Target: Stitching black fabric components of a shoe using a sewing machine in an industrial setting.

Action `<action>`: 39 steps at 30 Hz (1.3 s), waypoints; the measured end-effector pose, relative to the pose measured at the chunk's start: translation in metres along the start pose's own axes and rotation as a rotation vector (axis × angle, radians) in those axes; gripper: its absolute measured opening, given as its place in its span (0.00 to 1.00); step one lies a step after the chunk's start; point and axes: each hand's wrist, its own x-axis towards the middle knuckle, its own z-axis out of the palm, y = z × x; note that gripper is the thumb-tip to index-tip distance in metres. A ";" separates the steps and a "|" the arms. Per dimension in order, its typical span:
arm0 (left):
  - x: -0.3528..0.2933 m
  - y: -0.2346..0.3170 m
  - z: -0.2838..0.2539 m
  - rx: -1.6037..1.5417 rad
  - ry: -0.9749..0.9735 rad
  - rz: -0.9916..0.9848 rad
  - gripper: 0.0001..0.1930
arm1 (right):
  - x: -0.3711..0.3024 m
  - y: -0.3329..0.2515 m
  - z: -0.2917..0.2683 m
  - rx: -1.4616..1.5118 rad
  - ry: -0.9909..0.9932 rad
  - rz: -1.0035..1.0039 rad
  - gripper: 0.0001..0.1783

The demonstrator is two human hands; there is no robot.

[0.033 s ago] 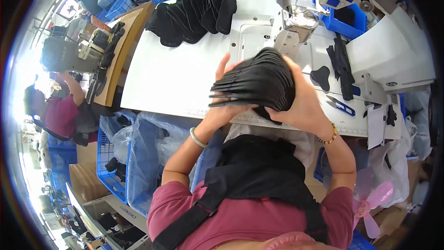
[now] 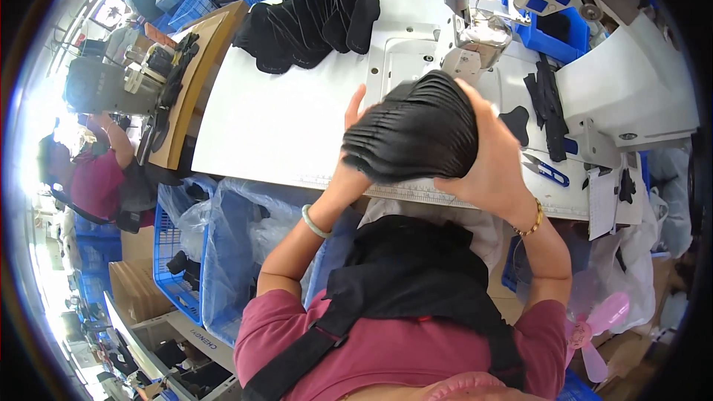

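Between my two hands is a thick stack of black fabric pieces (image 2: 416,134), lifted above the front edge of the white sewing table (image 2: 252,126). My left hand (image 2: 352,172) grips the stack's left end; one finger stands up behind it and most of the others are hidden. Wrapped round the right end is my right hand (image 2: 486,154), its thumb at the near lower edge. The layers fan in close ridges at the left and top. Beyond the stack stands a sewing machine head (image 2: 475,37). A fanned row of flat black pieces (image 2: 308,26) lies at the table's back left.
On the right of the table lie a single black piece (image 2: 515,125), black strips (image 2: 548,108) and blue-handled thread snips (image 2: 548,170). A blue bin (image 2: 557,33) stands behind. Plastic-lined blue crates (image 2: 212,252) are below left; a pink fan (image 2: 583,333) is low right. Another person (image 2: 96,178) works at far left.
The stack has tilted in my hands, and the loose layers at its lower left now lie closer together. My left thumb and fingers beneath it are more covered.
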 end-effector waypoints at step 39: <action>0.016 0.031 0.052 -0.259 0.280 -0.425 0.31 | -0.049 0.087 0.030 -0.169 0.602 0.133 0.26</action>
